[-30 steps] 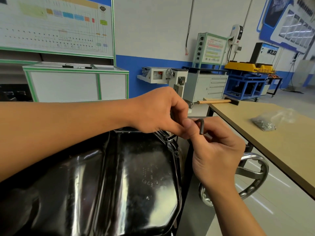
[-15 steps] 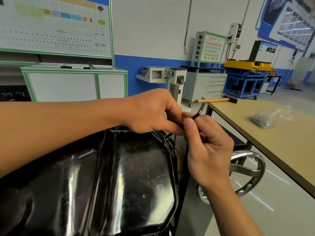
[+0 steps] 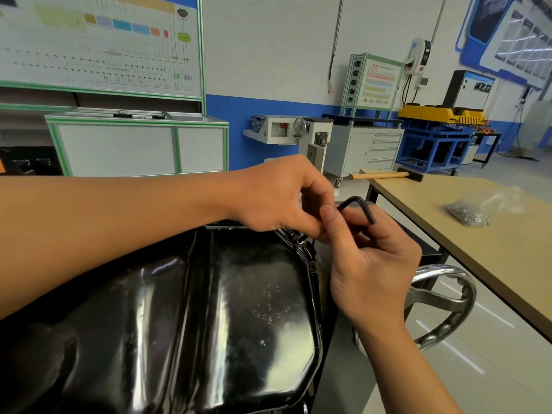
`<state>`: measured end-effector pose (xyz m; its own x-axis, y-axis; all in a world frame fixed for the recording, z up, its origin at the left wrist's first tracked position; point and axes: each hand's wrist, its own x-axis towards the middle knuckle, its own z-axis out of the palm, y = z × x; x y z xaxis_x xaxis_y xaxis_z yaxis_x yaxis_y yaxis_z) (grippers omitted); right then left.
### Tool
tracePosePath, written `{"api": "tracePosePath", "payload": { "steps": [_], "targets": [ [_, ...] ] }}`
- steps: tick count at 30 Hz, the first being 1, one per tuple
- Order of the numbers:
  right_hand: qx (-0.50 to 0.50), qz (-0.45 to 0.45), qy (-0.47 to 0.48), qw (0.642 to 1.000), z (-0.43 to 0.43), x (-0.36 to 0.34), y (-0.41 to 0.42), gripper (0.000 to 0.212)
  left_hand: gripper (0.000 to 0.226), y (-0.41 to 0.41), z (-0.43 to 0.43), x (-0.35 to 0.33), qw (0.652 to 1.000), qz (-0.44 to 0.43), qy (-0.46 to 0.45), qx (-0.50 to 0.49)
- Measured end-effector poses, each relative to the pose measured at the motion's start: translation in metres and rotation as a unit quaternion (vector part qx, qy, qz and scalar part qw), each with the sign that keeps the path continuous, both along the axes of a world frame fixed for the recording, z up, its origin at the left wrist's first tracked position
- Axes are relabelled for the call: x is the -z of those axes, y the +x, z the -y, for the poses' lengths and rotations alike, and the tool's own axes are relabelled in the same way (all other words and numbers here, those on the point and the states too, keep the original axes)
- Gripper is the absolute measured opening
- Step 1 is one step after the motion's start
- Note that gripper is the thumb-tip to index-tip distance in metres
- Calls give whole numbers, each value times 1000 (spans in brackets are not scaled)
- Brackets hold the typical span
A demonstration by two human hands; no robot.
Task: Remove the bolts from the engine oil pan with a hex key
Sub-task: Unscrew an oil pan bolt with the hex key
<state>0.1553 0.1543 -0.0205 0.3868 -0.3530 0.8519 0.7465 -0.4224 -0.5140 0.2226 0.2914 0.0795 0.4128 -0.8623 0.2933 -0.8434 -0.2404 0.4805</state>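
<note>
Blue-and-white workshop walls carry a wiring diagram board (image 3: 98,43) at the upper left, with white cabinets below it.

In the head view, a wooden table (image 3: 493,264) stands to the right. It bears a clear plastic bag (image 3: 469,212) of small hardware and, at its far end, a wooden-handled hammer (image 3: 379,175). A chrome handwheel (image 3: 448,309) sits below the table's near edge.

The glossy black oil pan (image 3: 239,309) fills the lower left of the view. At its far right corner a bolt (image 3: 300,239) stands in the flange, and another bolt head shows further along the rim.

The hex key (image 3: 360,203) slants up from that corner, its bend uppermost and its short arm pointing down to the right. The left hand (image 3: 280,195), fingers curled, pinches the key's lower shaft just above the bolt. The right hand (image 3: 373,264) grips the key near the bend, between thumb and curled fingers.
</note>
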Motion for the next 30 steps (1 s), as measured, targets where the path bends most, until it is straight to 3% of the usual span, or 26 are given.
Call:
{"api": "tracePosePath", "payload": {
  "steps": [5,12,15,18,23,30],
  "targets": [
    [18,-8,-39,999,1,-2,-2,10,20,3,-8,-4,999,3,47,24],
    [23,-14,-104,994,3,-4,-5,14,15,-1,-7,-3,998,31,47,20],
    [14,3,-84,996,5,-2,-5,7,9,-4,-5,-4,999,40,25,17],
    [1,20,-34,999,7,-1,-4,10,27,-4,-1,-3,999,47,10,17],
    [5,16,-12,1000,8,-2,-1,16,35,-2,1,0,999,46,2,23],
    [41,20,-71,996,3,-4,-3,6,13,1,-4,0,999,12,14,31]
  ]
}}
